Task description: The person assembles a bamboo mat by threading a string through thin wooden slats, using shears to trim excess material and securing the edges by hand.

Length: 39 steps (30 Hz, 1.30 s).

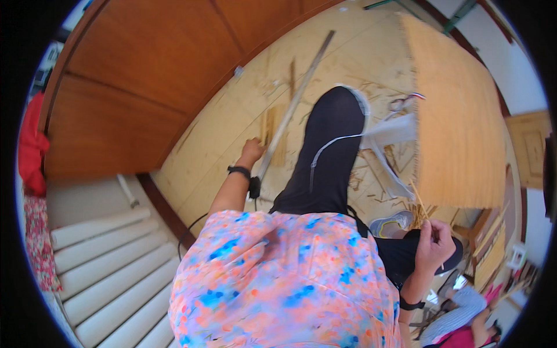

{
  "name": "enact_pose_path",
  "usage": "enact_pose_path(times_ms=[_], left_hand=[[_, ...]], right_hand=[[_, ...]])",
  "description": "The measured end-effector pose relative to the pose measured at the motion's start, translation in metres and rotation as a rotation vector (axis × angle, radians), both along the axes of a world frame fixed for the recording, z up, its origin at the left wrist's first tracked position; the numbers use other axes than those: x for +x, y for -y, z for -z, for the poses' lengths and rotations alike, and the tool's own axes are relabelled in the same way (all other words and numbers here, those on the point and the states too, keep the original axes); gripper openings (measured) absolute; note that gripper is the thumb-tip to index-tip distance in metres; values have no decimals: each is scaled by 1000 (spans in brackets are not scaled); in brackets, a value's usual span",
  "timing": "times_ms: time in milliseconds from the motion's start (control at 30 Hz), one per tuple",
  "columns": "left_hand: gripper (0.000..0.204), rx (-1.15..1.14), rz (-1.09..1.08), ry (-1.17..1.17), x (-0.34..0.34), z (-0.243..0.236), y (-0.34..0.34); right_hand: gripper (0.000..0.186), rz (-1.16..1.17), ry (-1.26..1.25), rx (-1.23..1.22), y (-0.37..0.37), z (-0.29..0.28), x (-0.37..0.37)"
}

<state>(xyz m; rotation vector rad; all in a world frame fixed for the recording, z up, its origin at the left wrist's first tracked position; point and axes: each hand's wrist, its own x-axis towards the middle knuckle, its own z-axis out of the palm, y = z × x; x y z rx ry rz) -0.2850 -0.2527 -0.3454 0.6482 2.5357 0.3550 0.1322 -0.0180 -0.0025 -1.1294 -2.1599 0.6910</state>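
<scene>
Low on the right, my right hand (435, 245) is closed in a pinch on a thin straw-coloured stick (419, 200) that points up toward a woven mat. That tan mat (455, 116) has a frayed left edge and stands at the right. My left hand (253, 152) reaches down to the floor at the left, fingers apart, next to a flat wooden board (279, 134). A long, narrow grey bar (299, 93) slants past this hand. Whether the fingers touch either one is too small to tell.
Scissors (400, 104) and white plastic sheeting (391, 132) lie beside the mat's left edge. Stick scraps litter the floor (238, 110). A brown wooden cabinet (139, 64) and white radiator (110, 255) stand left. Another person (464, 316) is at the lower right.
</scene>
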Motion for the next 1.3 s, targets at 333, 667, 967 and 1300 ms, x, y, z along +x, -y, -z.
enact_pose_path(times_ms=[333,667,967,1300], left_hand=[[28,-138,-144,181,30,24,3],[23,34,-81,45,49,53,-18],[22,16,-389,-245,18,102,-20],[27,53,-393,-104,-13,113,-13]], right_hand=[[15,-96,80,-256,-8,-1,-31],[14,-160,170,-420,-9,1,-56],[13,-4,68,-547,-2,-6,-72],[11,-6,-45,-703,-16,-2,-76]])
